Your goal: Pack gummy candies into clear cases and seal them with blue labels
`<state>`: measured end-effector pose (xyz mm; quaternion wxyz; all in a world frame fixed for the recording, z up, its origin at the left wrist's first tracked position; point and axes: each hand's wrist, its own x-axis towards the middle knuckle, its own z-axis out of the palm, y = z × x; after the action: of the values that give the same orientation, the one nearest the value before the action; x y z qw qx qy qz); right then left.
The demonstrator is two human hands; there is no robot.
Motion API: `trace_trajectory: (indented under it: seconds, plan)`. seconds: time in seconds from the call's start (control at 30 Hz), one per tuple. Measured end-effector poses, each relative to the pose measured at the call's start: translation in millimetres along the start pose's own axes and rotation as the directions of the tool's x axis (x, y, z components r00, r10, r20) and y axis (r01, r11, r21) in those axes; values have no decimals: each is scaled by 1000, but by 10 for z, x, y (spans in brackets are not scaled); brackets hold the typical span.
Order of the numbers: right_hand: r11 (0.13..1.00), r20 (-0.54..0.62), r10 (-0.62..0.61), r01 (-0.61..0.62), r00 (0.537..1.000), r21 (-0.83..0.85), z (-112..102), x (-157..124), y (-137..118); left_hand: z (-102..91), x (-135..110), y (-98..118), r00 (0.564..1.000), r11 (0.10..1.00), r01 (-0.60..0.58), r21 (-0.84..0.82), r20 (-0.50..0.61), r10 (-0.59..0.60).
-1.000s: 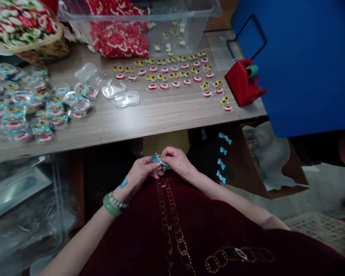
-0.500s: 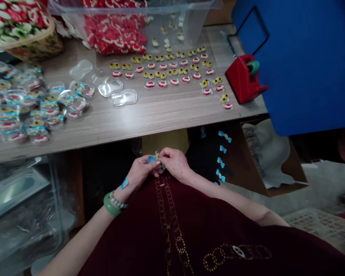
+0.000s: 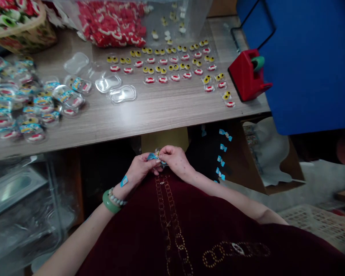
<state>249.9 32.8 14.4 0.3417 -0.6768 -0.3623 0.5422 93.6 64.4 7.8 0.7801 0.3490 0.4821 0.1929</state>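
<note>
In front of my waist, below the table edge, both hands are closed on a small clear plastic pack [image 3: 157, 151] with a bit of yellow inside. A blue printed label [image 3: 152, 156] lies across it. My left hand [image 3: 139, 168] grips the pack from the left, thumb on top. My right hand [image 3: 176, 161] pinches at its right side; whether its fingertips hold the label or the pack's edge is too small to tell. Another blue sticker [image 3: 124, 181] is stuck to my left wrist, and several blue labels [image 3: 223, 148] hang in a column to the right.
On the table [image 3: 149, 115] stand rows of open packs with yellow eyes and red-and-white lips [image 3: 163, 79]. Empty clear shells [image 3: 122, 94] and a heap of labelled packs [image 3: 31, 128] lie left. A red tape dispenser [image 3: 248, 76], blue panel [image 3: 313, 57] and cardboard box [image 3: 287, 161] stand right.
The view has shifted slightly. My hands stay closed on the pack in front of my waist, with only small finger movement around the blue label.
</note>
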Motion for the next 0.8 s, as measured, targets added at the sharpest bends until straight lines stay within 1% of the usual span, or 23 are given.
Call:
trace_trajectory:
  seconds: [0.17, 0.33, 0.4, 0.5, 0.6, 0.7, 0.8]
  plan:
    - [997, -40, -40, 37, 998, -72, 25, -25, -32, 19, -5, 36, 1000, 1000, 3, -1, 1, -3]
    - [991, -48, -16, 10, 999, -131, 21, -56, -99, 33, -15, 37, 1000, 1000, -22, 17, -17, 22]
    - [984, -36, -21, 15, 999, -176, 12, -65, -132, 40, -18, 28, 998, 999, -42, 13, -46, 43]
    - [957, -10, -47, 42, 999, -286, 6, -79, -180, 59, -21, 15, 993, 998, -53, -25, -104, 50]
    - [928, 40, -91, 99, 995, -360, 16, -94, -212, 87, -21, 9, 984, 997, -65, -50, -168, 56]
    - [933, 38, -119, 125, 992, -337, 27, -110, -223, 103, -18, -2, 968, 994, -103, -23, -233, 95]
    - [953, -27, -124, 112, 992, -282, 1, -115, -231, 80, -11, -24, 946, 992, -123, 19, -299, 123]
